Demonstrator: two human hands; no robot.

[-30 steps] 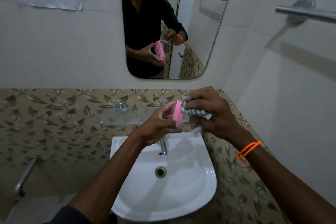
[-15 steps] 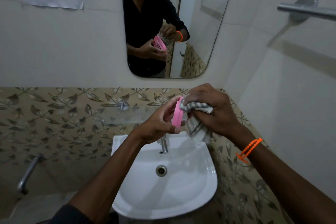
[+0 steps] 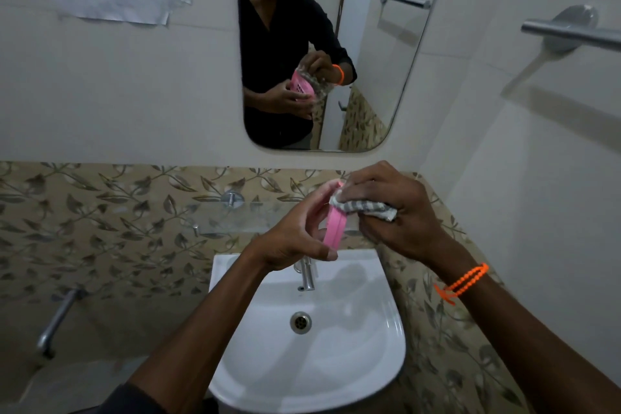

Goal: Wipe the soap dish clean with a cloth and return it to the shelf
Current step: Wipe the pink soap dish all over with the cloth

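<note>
My left hand grips the pink soap dish on edge above the basin, fingers curled round its rim. My right hand holds a bunched grey-and-white striped cloth pressed against the dish's right face near its top. Most of the dish is hidden between the two hands. A glass shelf juts from the leaf-patterned tiles just behind and left of my hands.
A white basin with a chrome tap lies directly below. The mirror above reflects a person holding the dish. A towel rail sticks out at upper right; a chrome pipe sits low left.
The cloth has bunched up into my right hand and shifted to the top of the dish; its hanging tail is gone. Both hands stay in place above the tap.
</note>
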